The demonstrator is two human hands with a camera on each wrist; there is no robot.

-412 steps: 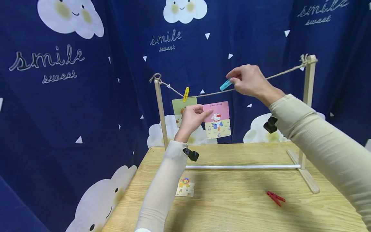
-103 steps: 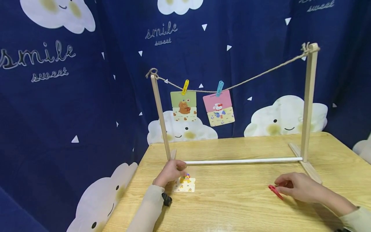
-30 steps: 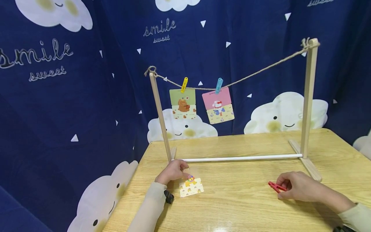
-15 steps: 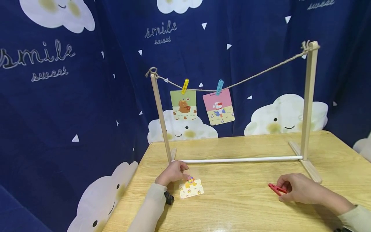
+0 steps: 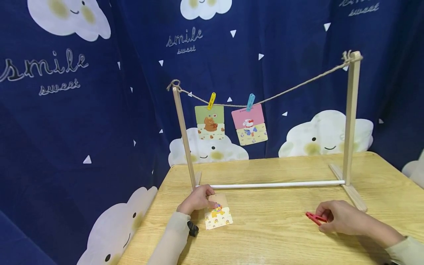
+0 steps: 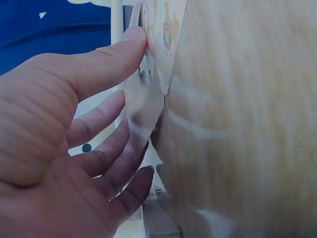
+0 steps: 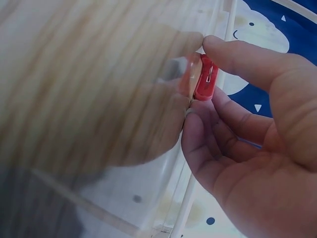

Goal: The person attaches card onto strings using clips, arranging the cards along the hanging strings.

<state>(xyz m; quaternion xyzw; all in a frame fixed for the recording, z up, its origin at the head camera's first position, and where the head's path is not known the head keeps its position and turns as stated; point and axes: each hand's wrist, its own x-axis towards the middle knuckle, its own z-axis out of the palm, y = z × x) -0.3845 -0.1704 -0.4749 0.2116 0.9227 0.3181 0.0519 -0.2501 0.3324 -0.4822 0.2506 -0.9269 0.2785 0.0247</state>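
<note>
My left hand (image 5: 197, 200) pinches the left side of a lion card (image 5: 218, 217) low over the table; in the left wrist view, the thumb lies on the card's face and fingers are behind it. Far to the right, my right hand (image 5: 341, 217) holds a red clothespin (image 5: 314, 218) between thumb and fingers at the tabletop. The same clothespin (image 7: 207, 79) shows end-on in the right wrist view. A yellow clothespin (image 5: 211, 101) fixes a green bear card (image 5: 210, 125) to the string (image 5: 298, 86). Beside it hangs a tilted pink rabbit card (image 5: 250, 127) under a blue clothespin (image 5: 250, 102).
Two wooden posts (image 5: 351, 121) carry the sagging string. A white rod (image 5: 271, 184) joins their feet low across the wooden table (image 5: 265, 228). A dark blue curtain (image 5: 132, 110) with clouds closes off the back and left side.
Since the oldest frame, the pink card and blue clothespin have gone onto the string. The lion card has shifted right and turned, its upper half now showing clearly. My right hand has gripped the red clothespin.
</note>
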